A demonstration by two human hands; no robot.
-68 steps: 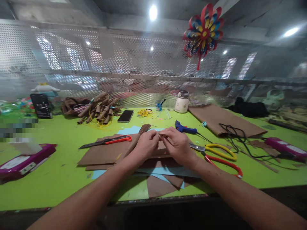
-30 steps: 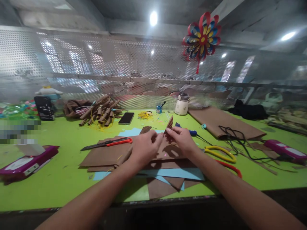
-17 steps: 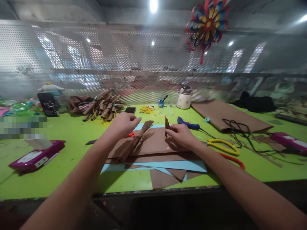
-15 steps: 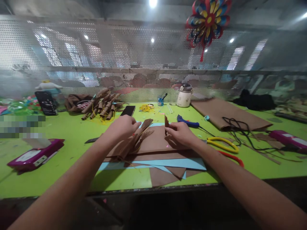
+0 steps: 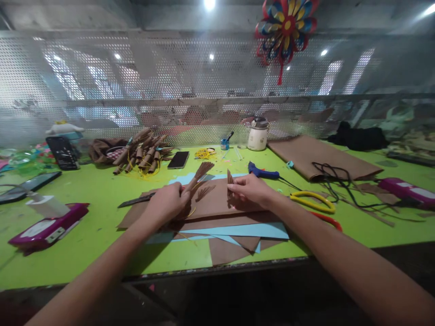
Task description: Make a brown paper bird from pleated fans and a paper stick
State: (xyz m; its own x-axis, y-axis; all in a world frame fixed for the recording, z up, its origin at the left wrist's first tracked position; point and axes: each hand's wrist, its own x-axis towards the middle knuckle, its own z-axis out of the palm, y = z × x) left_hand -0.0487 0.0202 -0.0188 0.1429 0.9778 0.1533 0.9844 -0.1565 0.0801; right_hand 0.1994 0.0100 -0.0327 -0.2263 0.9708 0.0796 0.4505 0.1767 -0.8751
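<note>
My left hand (image 5: pixel 167 204) is closed round a rolled brown paper stem with a fringed top (image 5: pixel 201 172), which tilts up and to the right. My right hand (image 5: pixel 250 190) pinches a small brown paper piece (image 5: pixel 229 178) and holds it upright a short way right of the fringe. Both hands hover over a stack of brown paper sheets (image 5: pixel 217 206) and light blue sheets (image 5: pixel 244 230) on the green table (image 5: pixel 88 235).
Yellow and red scissors (image 5: pixel 314 206) and a blue glue gun (image 5: pixel 261 172) lie right of my hands. A red-handled blade (image 5: pixel 136 200) lies left. Finished brown paper rolls (image 5: pixel 142 156), a phone (image 5: pixel 178 160), a white pot (image 5: pixel 257 134), purple punches (image 5: pixel 47 226) and black cords (image 5: pixel 335 179) stand around.
My hands came apart: the left took up the fringed stem from the sheets and lifted it, while the right kept the small brown piece. The view shifted slightly.
</note>
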